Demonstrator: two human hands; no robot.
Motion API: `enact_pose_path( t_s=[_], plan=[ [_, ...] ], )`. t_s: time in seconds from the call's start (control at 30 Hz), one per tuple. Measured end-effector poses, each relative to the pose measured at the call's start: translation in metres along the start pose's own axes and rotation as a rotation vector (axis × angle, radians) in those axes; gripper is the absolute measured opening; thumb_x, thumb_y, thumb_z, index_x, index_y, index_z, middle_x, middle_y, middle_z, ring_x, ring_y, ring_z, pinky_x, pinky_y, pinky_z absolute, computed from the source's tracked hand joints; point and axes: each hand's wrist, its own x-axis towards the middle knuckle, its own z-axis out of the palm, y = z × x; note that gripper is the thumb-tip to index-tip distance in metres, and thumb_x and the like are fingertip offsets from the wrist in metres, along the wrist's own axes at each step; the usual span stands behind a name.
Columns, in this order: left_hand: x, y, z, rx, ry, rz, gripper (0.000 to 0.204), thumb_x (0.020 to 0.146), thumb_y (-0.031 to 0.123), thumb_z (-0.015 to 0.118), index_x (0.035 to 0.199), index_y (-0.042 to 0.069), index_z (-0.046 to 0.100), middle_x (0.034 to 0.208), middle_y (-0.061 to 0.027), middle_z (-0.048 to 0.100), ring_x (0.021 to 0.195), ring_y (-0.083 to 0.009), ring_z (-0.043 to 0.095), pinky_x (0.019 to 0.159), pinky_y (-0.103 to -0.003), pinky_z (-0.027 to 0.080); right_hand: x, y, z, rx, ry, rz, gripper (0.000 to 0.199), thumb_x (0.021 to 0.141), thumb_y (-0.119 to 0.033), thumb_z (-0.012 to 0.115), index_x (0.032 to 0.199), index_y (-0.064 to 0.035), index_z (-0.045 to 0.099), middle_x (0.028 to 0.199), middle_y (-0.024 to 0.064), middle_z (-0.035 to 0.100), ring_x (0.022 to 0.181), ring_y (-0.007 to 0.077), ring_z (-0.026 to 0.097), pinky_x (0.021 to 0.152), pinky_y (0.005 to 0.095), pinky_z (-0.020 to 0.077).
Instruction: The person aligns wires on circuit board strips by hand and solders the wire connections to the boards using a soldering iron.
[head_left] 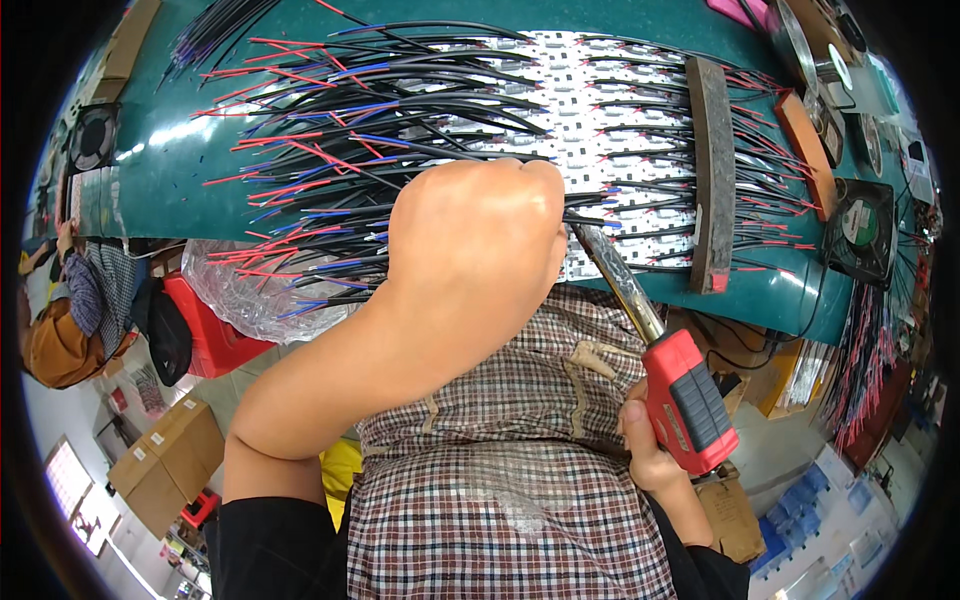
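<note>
While the right hand (pixel 650 440) is clamped on the red-handled soldering iron (pixel 690 400) at five o'clock, its metal shaft runs up toward eleven o'clock, under the left hand (pixel 480 240). That hand is a closed fist, pinching black wires (pixel 420 150) over the white strips (pixel 600 130); it hides the tip. A dark bar (pixel 712 170) lies at two o'clock.

Bright, even light, strong fisheye bend

Soft glare streaks the glossy teal desk (pixel 190 170) near its left edge; the picture's corners go black, focus stays sharp.
</note>
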Motion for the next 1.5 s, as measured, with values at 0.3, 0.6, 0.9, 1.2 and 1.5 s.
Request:
enact_pose_path(
  t_s=[0.3,0.6,0.9,1.2,1.5],
  plan=[
    [0.003,-0.001,-0.003,0.001,-0.015,0.006,0.019,0.077,0.011,0.073,0.073,0.002,0.057,0.069,-0.0139,0.061,0.066,-0.0338,0.063,0.061,-0.044,0.05,-0.012,0.001,-0.005,0.047,0.046,0.058,0.018,0.082,-0.008,0.073,0.097,0.0014,0.07,0.085,0.0141,0.067,0.074,0.0299,0.067,0.069,0.035,0.054],
    [0.012,-0.012,-0.005,-0.051,-0.062,0.017,0.013,0.073,0.009,0.067,0.065,0.001,0.06,0.065,-0.0194,0.062,0.065,-0.0381,0.066,0.06,-0.048,0.053,-0.01,0.002,-0.007,0.071,-0.045,0.107,0.017,0.084,-0.006,0.072,0.099,0.002,0.069,0.085,0.0127,0.067,0.073,0.0268,0.066,0.068,0.0343,0.0529],
    [0.01,-0.007,-0.005,-0.041,-0.084,0.01,0.016,0.079,0.01,0.073,0.075,0.001,0.062,0.07,-0.0137,0.064,0.066,-0.0332,0.065,0.062,-0.043,0.051,-0.009,0.001,-0.003,0.026,-0.02,0.068,0.02,0.085,-0.008,0.073,0.102,0.0025,0.069,0.089,0.0139,0.067,0.078,0.0285,0.068,0.072,0.0356,0.0539],
    [0.007,-0.004,-0.003,0.012,-0.046,0.097,0.016,0.073,0.007,0.073,0.077,0.002,0.059,0.071,-0.014,0.062,0.067,-0.0346,0.064,0.062,-0.044,0.051,-0.008,0.004,-0.002,-0.033,-0.028,-0.009,0.016,0.084,-0.01,0.074,0.095,0.0001,0.068,0.082,0.0129,0.063,0.065,0.0275,0.063,0.059,0.0352,0.0501],
    [0.007,-0.002,-0.005,0.03,-0.067,0.103,0.015,0.073,0.006,0.073,0.077,0.002,0.059,0.071,-0.0145,0.062,0.068,-0.0353,0.063,0.062,-0.045,0.05,-0.013,0.004,-0.005,-0.068,0.001,0.033,0.018,0.081,-0.01,0.075,0.095,-0.0007,0.069,0.083,0.0132,0.063,0.062,0.0279,0.062,0.056,0.0352,0.0491]
  ],
)
